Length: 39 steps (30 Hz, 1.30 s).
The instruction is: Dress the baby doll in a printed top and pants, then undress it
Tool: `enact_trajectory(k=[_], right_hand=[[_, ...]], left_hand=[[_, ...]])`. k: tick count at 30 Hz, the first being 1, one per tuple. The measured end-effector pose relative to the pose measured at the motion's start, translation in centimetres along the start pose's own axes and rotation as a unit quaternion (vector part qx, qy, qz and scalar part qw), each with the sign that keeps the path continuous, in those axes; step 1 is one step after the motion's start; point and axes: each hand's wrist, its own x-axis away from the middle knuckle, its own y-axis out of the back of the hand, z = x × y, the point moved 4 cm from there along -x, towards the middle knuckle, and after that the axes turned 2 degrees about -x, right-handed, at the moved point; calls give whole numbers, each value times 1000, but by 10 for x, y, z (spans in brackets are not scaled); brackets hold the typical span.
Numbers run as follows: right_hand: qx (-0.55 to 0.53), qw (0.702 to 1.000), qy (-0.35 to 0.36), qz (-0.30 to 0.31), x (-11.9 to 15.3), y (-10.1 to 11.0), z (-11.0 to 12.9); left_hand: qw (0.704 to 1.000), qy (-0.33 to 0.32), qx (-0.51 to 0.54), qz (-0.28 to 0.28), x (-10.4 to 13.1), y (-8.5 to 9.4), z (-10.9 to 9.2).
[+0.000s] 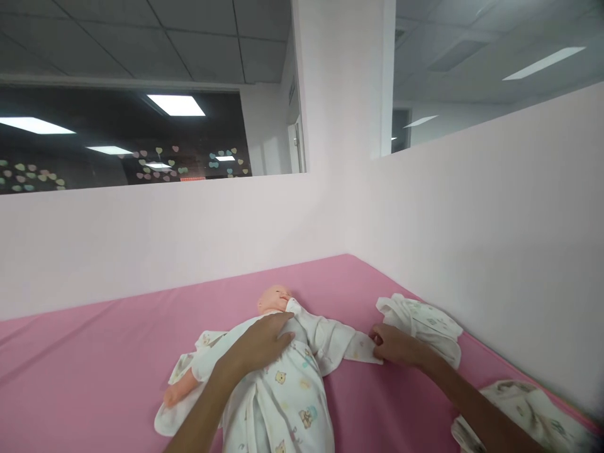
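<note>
A baby doll (274,298) lies on its back on the pink padded surface (117,352), in white clothing (302,384) with small bear prints. My left hand (267,340) rests on the doll's chest, fingers slightly apart on the cloth. To the right, my right hand (387,345) pinches the cuff end of a white sleeve (330,340) stretched out sideways from the doll. The doll's bare hand (178,389) shows at the left, past a pushed-up sleeve, with more white cloth spread beneath that arm.
A bundled white cloth (431,324) lies beyond my right hand, against the right wall (495,233). Another folded printed cloth (533,412) is at the lower right, partly behind my forearm. White walls with windows (141,138) border the pink surface.
</note>
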Motion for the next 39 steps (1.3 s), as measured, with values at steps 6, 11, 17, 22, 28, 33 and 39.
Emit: enact_trajectory(k=[6, 11, 17, 22, 28, 33, 39], right_hand=[[39, 995, -38, -79, -1, 5, -1], [41, 970, -139, -196, 2, 45, -22], [85, 943, -210, -246, 4, 58, -39], [104, 944, -18, -312, 4, 27, 16], [33, 975, 29, -217, 9, -32, 66], [110, 972, 43, -205, 9, -39, 76], [87, 970, 30, -226, 3, -33, 60]], left_hand=[[1000, 8, -7, -8, 0, -2, 0], [1000, 3, -10, -8, -3, -2, 6], [1000, 4, -11, -26, -6, -4, 11], [998, -10, -42, -43, -2, -6, 2], [986, -38, -161, -13, -11, -18, -28], [952, -97, -286, 55, -47, -57, -58], [938, -125, -317, 62, -84, -94, -63]])
